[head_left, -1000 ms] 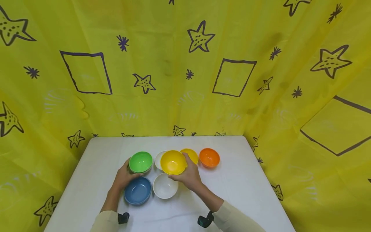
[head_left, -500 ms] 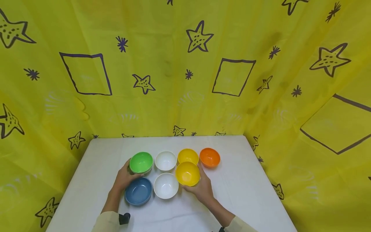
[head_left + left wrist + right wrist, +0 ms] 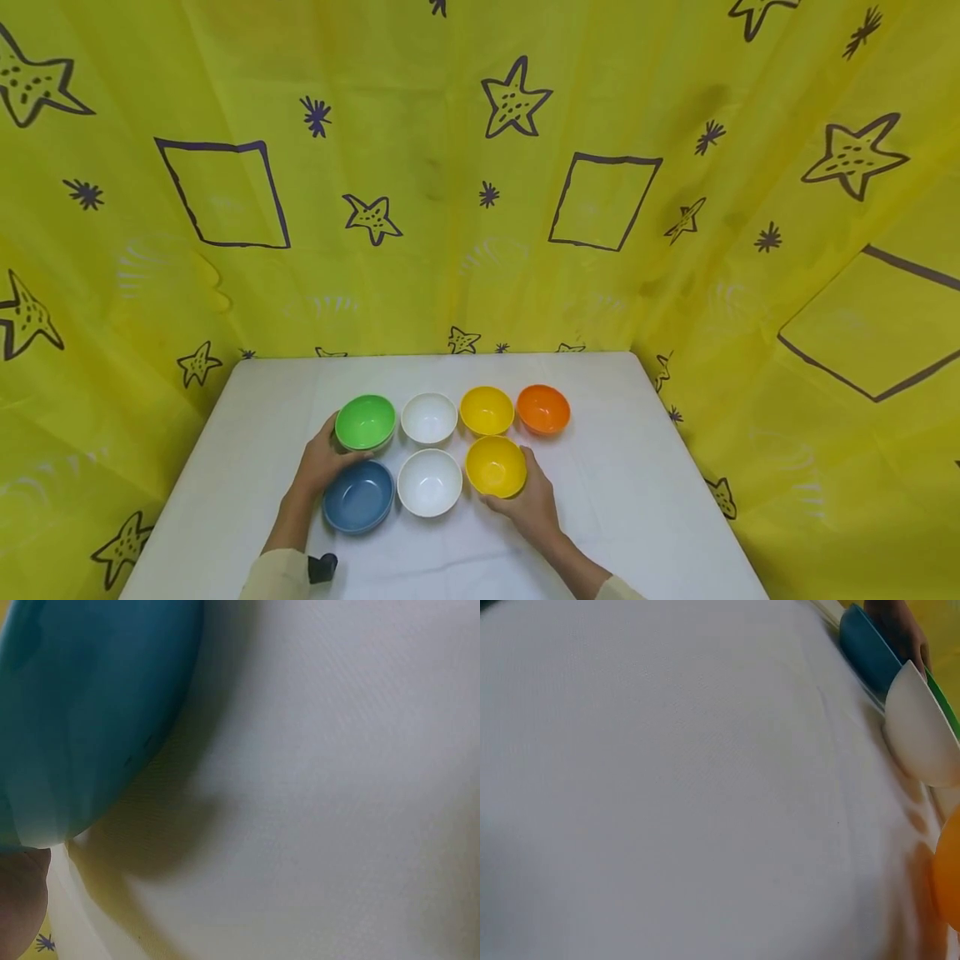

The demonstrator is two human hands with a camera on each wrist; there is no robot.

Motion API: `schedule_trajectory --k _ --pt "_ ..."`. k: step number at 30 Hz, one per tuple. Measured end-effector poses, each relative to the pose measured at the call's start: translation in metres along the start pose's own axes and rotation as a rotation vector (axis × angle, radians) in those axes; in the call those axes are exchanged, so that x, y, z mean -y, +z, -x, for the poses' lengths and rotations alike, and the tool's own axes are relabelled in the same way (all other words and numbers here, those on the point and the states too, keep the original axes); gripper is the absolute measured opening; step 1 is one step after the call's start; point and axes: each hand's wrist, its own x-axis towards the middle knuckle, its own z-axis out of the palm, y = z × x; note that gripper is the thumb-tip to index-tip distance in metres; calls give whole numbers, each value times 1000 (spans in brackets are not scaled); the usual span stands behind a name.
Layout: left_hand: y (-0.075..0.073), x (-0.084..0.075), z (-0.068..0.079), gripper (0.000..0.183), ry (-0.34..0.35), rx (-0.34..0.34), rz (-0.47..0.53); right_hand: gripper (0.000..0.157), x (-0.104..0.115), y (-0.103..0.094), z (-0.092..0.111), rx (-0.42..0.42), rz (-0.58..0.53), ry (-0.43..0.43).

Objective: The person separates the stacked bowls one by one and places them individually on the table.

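Observation:
In the head view my right hand [image 3: 534, 504] grips a yellow bowl [image 3: 496, 467] by its right and near side, just right of the near white bowl [image 3: 430, 483]. This bowl overlaps the rear yellow bowl's near rim; its side shows at the right edge of the right wrist view. My left hand [image 3: 324, 458] holds a green bowl [image 3: 365, 422], thumb along its near side and fingers behind its left wall, mostly hidden. Right below that hand sits a blue bowl [image 3: 358, 497], whose outer wall fills the upper left of the left wrist view.
Along the back stand another white bowl [image 3: 429, 418], a second yellow bowl [image 3: 487, 410] and an orange bowl [image 3: 543, 409]. All rest on a white-covered table [image 3: 637, 517]. A yellow curtain [image 3: 465, 275] with drawn stars hangs behind and at both sides.
My right hand has carried the yellow bowl right and toward me, from over the white bowls to beside the near one. The rear white bowl is uncovered. My left hand stays on the green bowl.

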Motion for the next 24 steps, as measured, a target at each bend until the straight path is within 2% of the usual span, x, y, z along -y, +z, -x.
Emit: schedule_trajectory --k 13,18,24 --pt "1 0 -1 111 18 -13 -9 102 -1 2 5 -24 50 53" --pt "0 0 0 111 25 -12 -16 115 1 -2 7 15 62 99" --pt "-1 0 -1 111 -2 13 5 120 6 -7 4 21 69 62"
